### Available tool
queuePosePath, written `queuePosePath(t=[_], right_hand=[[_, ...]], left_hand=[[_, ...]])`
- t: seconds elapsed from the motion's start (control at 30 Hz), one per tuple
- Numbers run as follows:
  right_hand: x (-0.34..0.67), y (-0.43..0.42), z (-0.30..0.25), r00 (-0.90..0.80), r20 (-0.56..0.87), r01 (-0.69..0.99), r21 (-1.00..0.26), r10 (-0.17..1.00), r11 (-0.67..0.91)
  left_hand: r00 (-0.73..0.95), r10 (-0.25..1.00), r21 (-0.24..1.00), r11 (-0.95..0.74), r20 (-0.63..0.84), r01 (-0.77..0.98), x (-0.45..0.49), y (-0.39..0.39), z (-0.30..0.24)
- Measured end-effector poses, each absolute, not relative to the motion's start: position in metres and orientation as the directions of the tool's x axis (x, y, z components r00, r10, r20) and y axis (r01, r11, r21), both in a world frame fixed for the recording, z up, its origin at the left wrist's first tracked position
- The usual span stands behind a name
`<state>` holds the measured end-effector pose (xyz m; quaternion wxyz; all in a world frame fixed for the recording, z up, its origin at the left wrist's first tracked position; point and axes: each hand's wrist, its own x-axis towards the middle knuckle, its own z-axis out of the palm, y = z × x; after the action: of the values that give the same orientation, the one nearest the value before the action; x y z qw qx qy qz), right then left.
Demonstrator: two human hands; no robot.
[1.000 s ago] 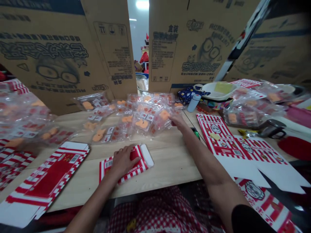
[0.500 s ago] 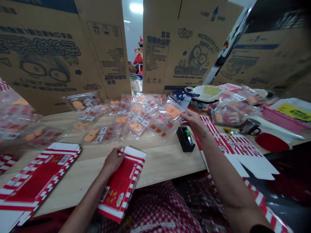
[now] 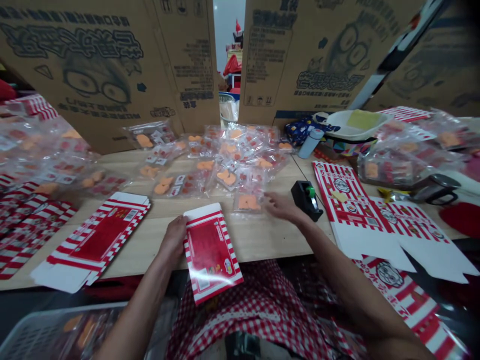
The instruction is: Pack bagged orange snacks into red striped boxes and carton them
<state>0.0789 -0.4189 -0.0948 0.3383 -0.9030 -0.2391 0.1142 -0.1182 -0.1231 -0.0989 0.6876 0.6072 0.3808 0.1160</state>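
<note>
My left hand point(image 3: 173, 241) is closed on the left edge of a small red-and-white striped carton point(image 3: 212, 252), which tilts off the table's near edge over my lap. My right hand point(image 3: 280, 206) reaches over the wooden table point(image 3: 262, 240). Its fingertips pinch the right edge of a clear packet with orange pieces point(image 3: 246, 202), and the packet lies flat just above the carton. Behind it spreads a pile of similar packets point(image 3: 210, 160).
A black tape dispenser point(image 3: 306, 199) stands just right of my right hand. Flat striped carton blanks lie at the left point(image 3: 97, 237) and right point(image 3: 375, 220). Big cardboard boxes point(image 3: 105, 65) wall off the back. More packets, a bowl point(image 3: 354, 125) and a bottle point(image 3: 310, 142) sit at the right.
My right hand has brought a packet from the pile down to the near table. My left hand has turned the striped carton and drawn it towards my lap.
</note>
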Motion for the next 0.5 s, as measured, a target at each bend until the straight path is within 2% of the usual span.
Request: queuePosePath(t=[0.07,0.13,0.27,0.37,0.43,0.5], right_hand=[[0.101,-0.408,-0.094,0.916,-0.081,0.221,-0.715,0.392,-0.663],[0.117,-0.392,-0.094,0.931,-0.128,0.121,-0.775,0.342,-0.620],[0.116,-0.367,-0.093,0.905,-0.165,0.047,-0.879,0.393,-0.475],[0.106,-0.371,-0.081,0.917,-0.093,0.049,-0.939,0.387,-0.341],[0.104,-0.379,-0.064,0.951,0.003,0.081,-0.967,0.310,-0.241],[0.103,-0.382,-0.043,0.971,0.133,0.146,-0.988,0.201,-0.050]], left_hand=[[0.735,0.558,0.922,0.261,-0.385,0.285,-0.106,-0.136,-0.098],[0.788,0.487,0.922,0.282,-0.377,0.267,-0.087,-0.154,-0.097],[0.848,0.399,0.925,0.293,-0.349,0.243,-0.060,-0.180,-0.097],[0.851,0.398,0.929,0.279,-0.342,0.242,-0.066,-0.182,-0.094],[0.836,0.426,0.932,0.263,-0.346,0.251,-0.079,-0.180,-0.087],[0.820,0.453,0.933,0.248,-0.350,0.261,-0.092,-0.179,-0.079]])
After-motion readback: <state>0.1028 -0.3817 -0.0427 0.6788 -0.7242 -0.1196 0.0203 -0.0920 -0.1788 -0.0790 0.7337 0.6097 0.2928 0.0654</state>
